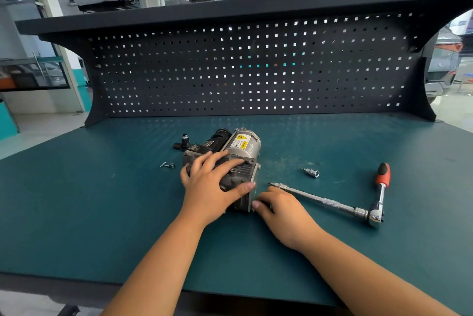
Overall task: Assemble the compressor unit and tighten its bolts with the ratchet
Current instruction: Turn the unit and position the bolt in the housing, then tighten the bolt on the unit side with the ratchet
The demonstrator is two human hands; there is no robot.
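Farthest left, two small bolts (167, 165) lie together on the green bench mat (76, 200). Just behind them a little black fitting (184, 141) stands close to the far left corner of the compressor unit (240, 146).

The unit sits near the middle of the bench, its labelled cylinder pointing away. The left hand (212, 180) lies palm-down over its near block, fingers spread across the top and thumb hooked round the near face, gripping it. The right hand (281, 209) is knuckles-up just beside it, with its curled fingertips touching the unit's near right corner. Whether they pinch anything is hidden.

Further right a loose socket (311, 172) lies alone. The ratchet (381, 187) rests flat with its long extension bar (320, 199) reaching to the right hand's knuckles and its red handle pointing away.

A wide stretch of mat runs left of the bolts and toward the near edge. The pegboard (256, 67) closes the back.
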